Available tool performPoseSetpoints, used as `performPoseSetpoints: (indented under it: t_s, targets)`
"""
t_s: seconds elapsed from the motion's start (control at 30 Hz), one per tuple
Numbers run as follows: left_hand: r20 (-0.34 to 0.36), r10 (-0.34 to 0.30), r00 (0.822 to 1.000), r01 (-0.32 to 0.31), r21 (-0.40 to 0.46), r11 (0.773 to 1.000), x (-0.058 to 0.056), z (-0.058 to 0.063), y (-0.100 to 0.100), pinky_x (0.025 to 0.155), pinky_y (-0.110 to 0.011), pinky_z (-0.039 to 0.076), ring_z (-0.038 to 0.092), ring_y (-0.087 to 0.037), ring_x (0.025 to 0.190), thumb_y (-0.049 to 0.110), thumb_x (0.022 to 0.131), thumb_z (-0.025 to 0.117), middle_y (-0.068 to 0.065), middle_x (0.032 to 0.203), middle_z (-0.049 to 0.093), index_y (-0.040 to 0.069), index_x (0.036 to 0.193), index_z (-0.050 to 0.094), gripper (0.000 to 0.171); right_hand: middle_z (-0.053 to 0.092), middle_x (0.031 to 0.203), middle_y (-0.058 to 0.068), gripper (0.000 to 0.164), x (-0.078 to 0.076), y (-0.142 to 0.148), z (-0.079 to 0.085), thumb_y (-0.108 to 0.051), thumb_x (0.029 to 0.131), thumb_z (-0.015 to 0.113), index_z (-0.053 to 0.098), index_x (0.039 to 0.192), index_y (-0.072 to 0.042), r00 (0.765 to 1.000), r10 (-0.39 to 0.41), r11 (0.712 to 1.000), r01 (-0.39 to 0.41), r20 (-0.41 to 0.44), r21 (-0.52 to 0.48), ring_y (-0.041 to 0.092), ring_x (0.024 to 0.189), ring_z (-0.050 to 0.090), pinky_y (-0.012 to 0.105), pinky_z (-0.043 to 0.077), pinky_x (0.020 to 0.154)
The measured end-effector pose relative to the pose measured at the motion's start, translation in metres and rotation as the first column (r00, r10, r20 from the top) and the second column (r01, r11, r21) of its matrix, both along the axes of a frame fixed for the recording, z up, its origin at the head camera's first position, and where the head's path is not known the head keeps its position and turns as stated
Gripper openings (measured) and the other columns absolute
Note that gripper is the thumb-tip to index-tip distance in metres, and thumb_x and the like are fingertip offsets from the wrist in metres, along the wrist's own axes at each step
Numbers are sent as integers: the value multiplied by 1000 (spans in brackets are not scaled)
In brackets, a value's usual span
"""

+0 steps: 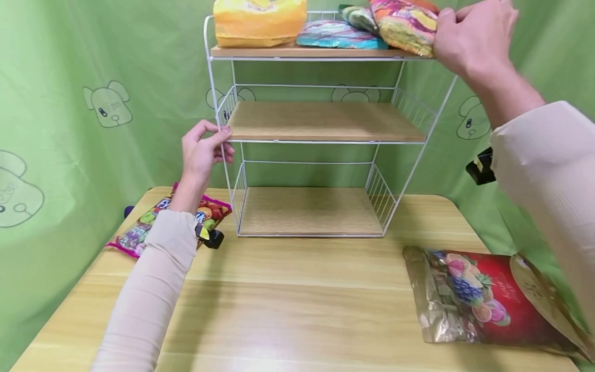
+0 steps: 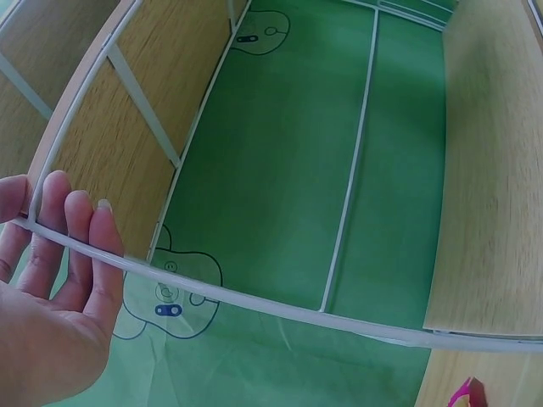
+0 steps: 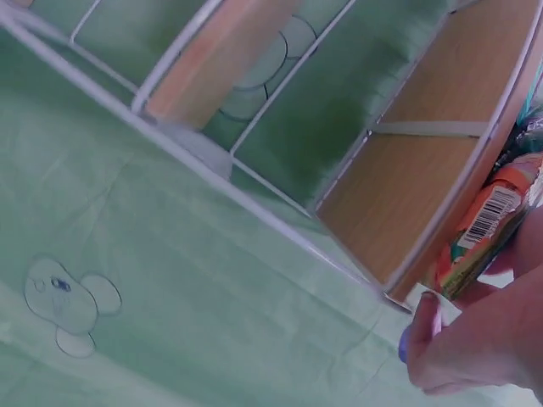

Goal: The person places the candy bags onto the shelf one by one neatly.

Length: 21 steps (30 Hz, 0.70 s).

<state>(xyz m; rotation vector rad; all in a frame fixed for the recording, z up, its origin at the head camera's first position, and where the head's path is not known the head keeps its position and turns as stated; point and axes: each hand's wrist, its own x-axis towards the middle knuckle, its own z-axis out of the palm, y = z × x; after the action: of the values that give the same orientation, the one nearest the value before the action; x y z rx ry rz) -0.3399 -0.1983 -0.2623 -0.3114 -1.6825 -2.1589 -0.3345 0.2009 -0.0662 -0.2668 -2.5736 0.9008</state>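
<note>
A white wire rack with wooden shelves [image 1: 325, 120] stands at the table's far side. My left hand [image 1: 204, 147] holds the rack's left front post at the middle shelf; in the left wrist view, the fingers [image 2: 103, 254] curl around the wire. At the top shelf's right end, my right hand [image 1: 476, 39] grips the edge of a colourful snack bag [image 1: 406, 26]. The right wrist view shows the bag's orange barcode side [image 3: 492, 212] at the shelf edge, partly hidden by the hand. Beside it lie a blue-and-white bag [image 1: 339, 36], a green bag [image 1: 360, 18] and a large orange-yellow bag [image 1: 260, 23].
A red and gold candy bag [image 1: 492, 299] lies at the table's right edge. Left of the rack, behind my left forearm, is a pink-edged candy bag [image 1: 144, 227]. Green cloth [image 1: 153, 51] with printed dog faces hangs behind the wooden table [image 1: 279, 289].
</note>
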Motion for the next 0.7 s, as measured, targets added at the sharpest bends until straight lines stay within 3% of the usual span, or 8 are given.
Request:
performPoseSetpoints:
  t_s: [0.13, 0.2, 0.27, 0.37, 0.43, 0.5, 0.57, 0.7]
  targets:
    - [5, 2, 1000, -2, 0, 1000, 0, -1, 0, 51, -29, 60, 64, -16, 52, 1, 93, 68, -6, 79, 73, 8, 86, 62, 12, 51, 110, -14, 41, 2, 1, -6, -50, 106, 33, 67, 116, -31, 997, 14, 1000, -13, -80, 4, -1, 101, 43, 16, 49, 78]
    - [6, 2, 1000, -2, -1, 1000, 0, -1, 0, 51, -29, 60, 64, -16, 53, 1, 93, 68, -6, 80, 73, 8, 86, 62, 12, 45, 93, -16, 42, 6, -1, -9, -50, 107, 30, 63, 115, -25, 991, 32, 998, -25, -132, 50, 0, 85, 44, 13, 46, 61]
    - [5, 2, 1000, -2, -1, 1000, 0, 0, 0, 51, -29, 60, 64, -15, 53, 1, 93, 67, -6, 80, 73, 8, 86, 62, 12, 54, 97, -9, 46, 11, -4, -14, -49, 108, 25, 57, 125, -20, 980, 72, 992, -51, -184, 118, 2, 74, 45, 12, 45, 54]
    - [-3, 10, 1000, -10, 1, 1000, 0, 1, 0, 50, -28, 59, 63, -15, 52, 1, 93, 67, -6, 79, 73, 8, 86, 62, 11, 63, 112, 10, 56, 17, -12, -27, -46, 109, 24, 44, 145, -9, 943, 167, 969, -104, -288, 222, 10, 80, 47, 17, 43, 66]
    - [-6, 12, 1000, -12, 3, 1000, 1, 1, 0, 50, -28, 59, 63, -15, 52, 1, 93, 67, -6, 78, 73, 8, 86, 62, 12, 58, 127, 23, 52, 20, -16, -37, -45, 109, 26, 42, 147, -12, 915, 224, 956, -140, -335, 258, 20, 95, 48, 26, 44, 84]
    - [-6, 12, 1000, -12, 4, 1000, 1, 1, 0, 50, -28, 59, 63, -15, 52, 1, 93, 67, -6, 77, 72, 8, 85, 62, 12, 48, 132, 26, 49, 22, -19, -45, -44, 109, 30, 41, 147, -16, 894, 254, 950, -158, -368, 270, 26, 110, 41, 36, 39, 96]
    - [0, 8, 1000, -8, 4, 1000, 1, 1, 1, 50, -28, 59, 64, -15, 52, 1, 93, 68, -6, 78, 73, 8, 85, 62, 13, 40, 137, 25, 47, 24, -21, -50, -44, 109, 32, 38, 150, -23, 893, 263, 947, -167, -364, 274, 30, 123, 33, 45, 34, 108]
    - [8, 11, 1000, -11, 0, 1000, 2, 0, 3, 50, -28, 59, 64, -15, 52, 1, 93, 68, -5, 78, 73, 9, 84, 62, 13, 37, 145, 23, 48, 28, -21, -57, -44, 108, 34, 38, 153, -27, 907, 246, 941, -139, -341, 308, 33, 136, 32, 45, 23, 119]
